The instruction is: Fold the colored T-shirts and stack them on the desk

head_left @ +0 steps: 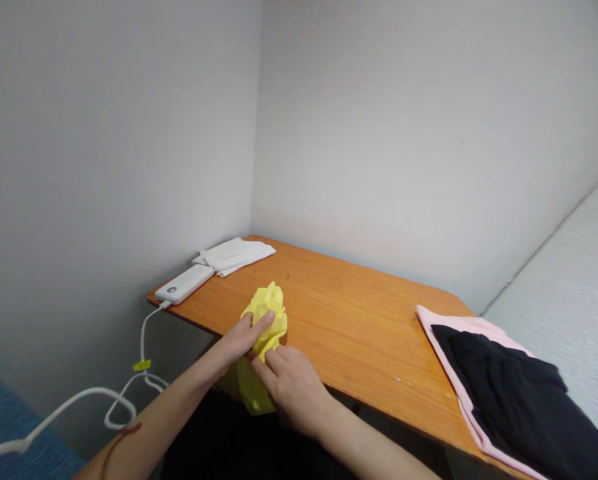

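Observation:
A crumpled yellow cloth is bunched at the near edge of the wooden table, and part of it hangs below the edge. My left hand pinches the cloth from the left, its fingers pressed on the upper fold. My right hand grips the lower part of the cloth from the near side, just below my left fingers. Both hands are close together, and the middle of the cloth is hidden behind them.
A folded white cloth and a white power bank lie in the far table corner. The power bank's white cable drops off the edge. A black garment rests on pink fabric at the right. Walls enclose the far sides.

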Demonstrator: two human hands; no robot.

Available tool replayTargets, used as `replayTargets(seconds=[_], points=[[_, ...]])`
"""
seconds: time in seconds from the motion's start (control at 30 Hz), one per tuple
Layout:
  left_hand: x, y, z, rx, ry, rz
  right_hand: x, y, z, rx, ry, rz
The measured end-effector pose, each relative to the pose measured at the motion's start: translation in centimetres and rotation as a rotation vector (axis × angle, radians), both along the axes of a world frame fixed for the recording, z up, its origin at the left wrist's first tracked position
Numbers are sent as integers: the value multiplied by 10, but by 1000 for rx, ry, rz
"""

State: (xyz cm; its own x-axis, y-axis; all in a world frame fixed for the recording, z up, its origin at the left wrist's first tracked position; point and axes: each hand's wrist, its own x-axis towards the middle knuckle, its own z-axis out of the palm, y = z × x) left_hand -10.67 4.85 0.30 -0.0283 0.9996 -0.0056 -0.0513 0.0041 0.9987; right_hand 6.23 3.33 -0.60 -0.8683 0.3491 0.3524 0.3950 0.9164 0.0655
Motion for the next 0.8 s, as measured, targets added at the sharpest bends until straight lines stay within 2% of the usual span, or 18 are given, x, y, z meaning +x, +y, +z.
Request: replayTargets(seconds=[0.1, 0.2, 0.27, 0.37, 0.43, 0.5, 0.6, 0.67, 0.73, 0.8], points=[[12, -13, -7, 104, 101, 39, 19, -13, -4, -144, 172, 28], [23, -39, -5, 194, 223, 0, 45, -20, 8, -330, 589, -154], [31, -59, 0, 245, 344, -66, 60, -25, 22, -383, 742, -267], [44, -85, 5, 298, 478, -208, 70, -39, 41, -529, 652, -329], [54, -97, 4, 335, 444, -301, 70, -51, 46, -615, 585, -382], [63, -103, 0, 331, 332, -332, 67, -61, 45, -625, 572, -409], [74, -107, -9, 183, 222, -241, 69, -72, 39, -606, 566, -353], [73, -108, -13, 52, 219, -153, 83, -76, 40, -627, 583, -348], [63, -107, -11, -5, 202, -112, 110, -78, 47, -652, 638, -419], [45, -102, -2, 9, 147, -77, 150, -81, 58, -634, 732, -540]])
